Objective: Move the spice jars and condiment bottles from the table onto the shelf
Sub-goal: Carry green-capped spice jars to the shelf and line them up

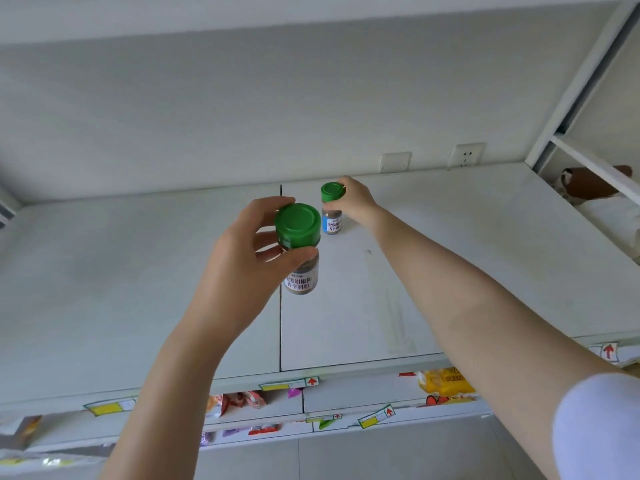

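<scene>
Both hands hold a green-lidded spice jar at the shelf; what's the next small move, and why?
Probably the right hand should let go of the far jar: it looks upright and seated on the shelf top, pinched only at its lid. The left hand grips the near jar, which looks clear of the surface, so it goes down afterwards.

Near jar: green screw cap, clear glass w/ brown powder, white label w/ red & dark print. It hung roughly upright above the shelf top, pinched at cap & neck by my left grip. Far jar: same green cap, blue-&-white label, upright on the white shelf top toward the back, my right grip round its cap. Jars were apart, not touching.
</scene>
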